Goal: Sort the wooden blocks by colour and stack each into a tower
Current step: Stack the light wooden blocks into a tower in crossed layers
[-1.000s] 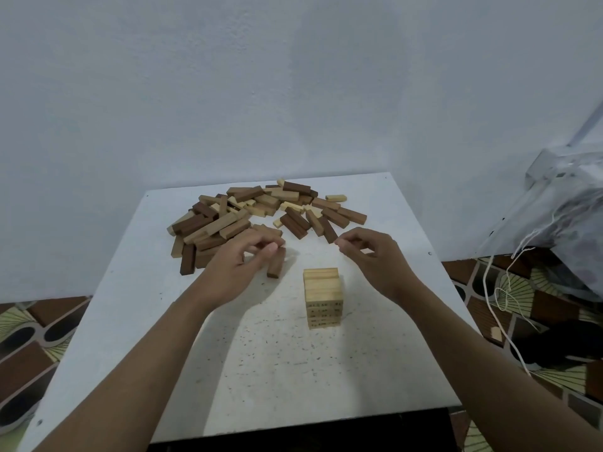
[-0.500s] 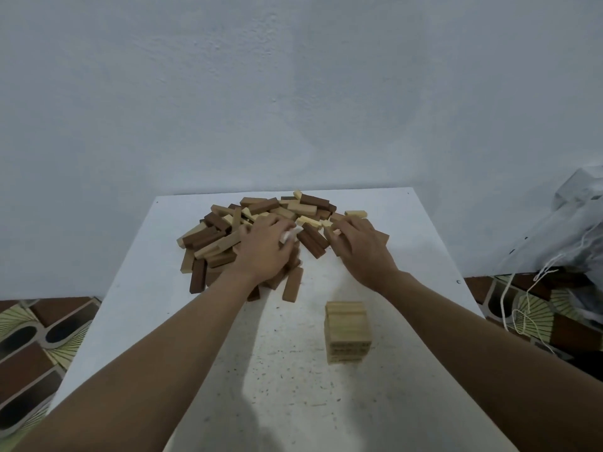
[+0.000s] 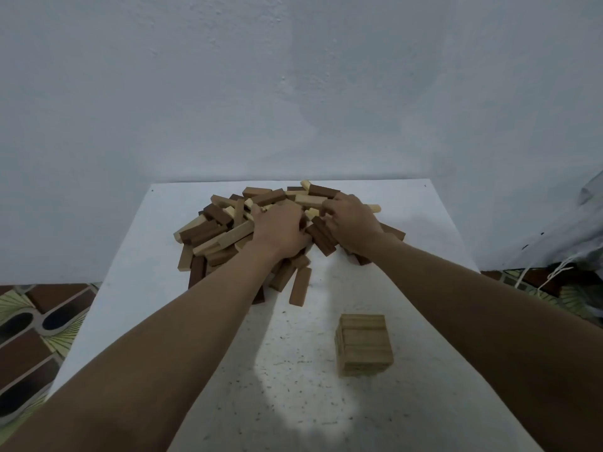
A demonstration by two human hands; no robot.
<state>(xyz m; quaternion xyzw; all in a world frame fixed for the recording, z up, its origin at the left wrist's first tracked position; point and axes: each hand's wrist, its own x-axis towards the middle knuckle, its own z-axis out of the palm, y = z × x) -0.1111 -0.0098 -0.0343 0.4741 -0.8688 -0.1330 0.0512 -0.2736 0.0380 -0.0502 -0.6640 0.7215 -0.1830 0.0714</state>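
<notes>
Block pile [image 3: 215, 236] — dark, tan, pale; tower [image 3: 363, 345] tan.

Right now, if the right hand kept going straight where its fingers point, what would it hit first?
Probably the pale block lying just ahead of it: the right hand rests on the pile of blocks, pointing away from the person. Depth is unclear from this one view.

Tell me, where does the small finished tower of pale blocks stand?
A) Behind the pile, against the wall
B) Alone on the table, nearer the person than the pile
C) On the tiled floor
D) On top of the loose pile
B: the pale tower stands by itself on the white table, apart from the loose pile and nearer the camera than it.
</notes>
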